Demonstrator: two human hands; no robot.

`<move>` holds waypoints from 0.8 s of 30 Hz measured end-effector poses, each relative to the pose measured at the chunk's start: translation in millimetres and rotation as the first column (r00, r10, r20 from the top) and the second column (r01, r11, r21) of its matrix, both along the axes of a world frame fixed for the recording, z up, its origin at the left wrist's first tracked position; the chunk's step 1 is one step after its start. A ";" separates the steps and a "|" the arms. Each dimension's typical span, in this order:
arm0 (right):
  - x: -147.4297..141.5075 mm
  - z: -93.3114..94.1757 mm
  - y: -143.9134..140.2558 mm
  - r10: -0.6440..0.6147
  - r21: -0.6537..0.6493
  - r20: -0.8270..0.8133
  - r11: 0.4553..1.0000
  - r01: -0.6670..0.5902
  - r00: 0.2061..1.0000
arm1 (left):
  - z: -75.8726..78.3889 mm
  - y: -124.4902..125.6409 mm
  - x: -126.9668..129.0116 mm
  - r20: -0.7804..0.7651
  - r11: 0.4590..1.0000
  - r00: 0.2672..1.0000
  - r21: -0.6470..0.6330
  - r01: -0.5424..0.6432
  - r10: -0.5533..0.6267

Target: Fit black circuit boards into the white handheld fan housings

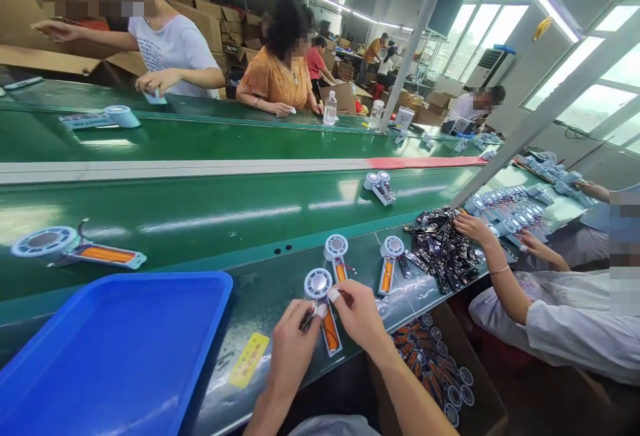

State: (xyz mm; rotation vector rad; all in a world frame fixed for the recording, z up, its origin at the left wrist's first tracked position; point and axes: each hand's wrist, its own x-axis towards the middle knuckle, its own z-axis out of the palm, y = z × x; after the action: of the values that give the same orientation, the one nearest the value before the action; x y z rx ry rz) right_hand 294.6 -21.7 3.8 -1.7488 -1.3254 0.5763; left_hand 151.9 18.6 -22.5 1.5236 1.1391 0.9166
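Observation:
On the bench edge before me lies an opened handheld fan, pale blue with a round grille and an orange battery in its handle. My left hand is closed at its neck, pinching a small dark circuit board. My right hand meets it there, thumb and finger pressed together; whatever lies between them is too small to make out. White covers wrap some fingertips. Just beyond lies a second opened fan with loose wires, and a third fan sits to the right beside loose boards.
A blue tray occupies the left. Fans lie on the green conveyor belt. A heap of circuit boards is at the right, where a co-worker's hand reaches in. Below the bench, a box holds many fan parts. Several people work across the belt.

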 end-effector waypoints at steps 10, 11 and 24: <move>-22.4 6.7 -21.8 0.286 0.062 0.443 0.936 -0.347 0.850 | -6.4 -2.3 -23.7 0.050 0.947 0.996 -0.317 -0.053 0.073; -24.5 2.4 -21.0 0.287 0.039 0.458 0.939 -0.341 0.842 | -6.4 -2.1 -24.2 0.056 0.939 0.996 -0.341 -0.047 0.070; -21.7 -26.8 -12.7 0.171 0.170 0.437 0.948 -0.268 0.883 | 1.8 -5.7 -34.5 0.202 0.807 0.978 -0.585 0.084 0.045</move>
State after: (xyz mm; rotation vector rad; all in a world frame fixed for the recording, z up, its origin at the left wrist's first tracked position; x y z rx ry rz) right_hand 272.9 -34.4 -23.0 -1.5923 -1.8315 0.1580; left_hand 117.5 12.9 -20.8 0.9001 1.1160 0.6010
